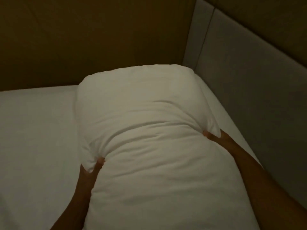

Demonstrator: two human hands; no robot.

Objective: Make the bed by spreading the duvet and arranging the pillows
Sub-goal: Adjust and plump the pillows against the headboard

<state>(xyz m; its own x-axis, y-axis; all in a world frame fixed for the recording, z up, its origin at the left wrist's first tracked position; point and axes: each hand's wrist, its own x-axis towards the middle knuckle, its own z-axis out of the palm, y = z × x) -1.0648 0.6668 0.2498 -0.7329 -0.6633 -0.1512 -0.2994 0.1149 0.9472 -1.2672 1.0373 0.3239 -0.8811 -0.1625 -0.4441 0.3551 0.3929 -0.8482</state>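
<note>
A large white pillow (146, 123) fills the middle of the head view, lying lengthwise on the white bed sheet (33, 130) with its far end in the corner by the headboard. My left hand (93, 170) pinches the pillow's left side, thumb on top and fingers tucked under the fabric. On the pillow's right edge, my right hand (216, 136) grips it the same way. The pillow bunches into creases between the two hands. No duvet is in view.
A padded grey headboard (249, 80) runs along the right side of the bed. A dark brown wall panel (83, 39) stands behind the bed's far edge. The room is dim.
</note>
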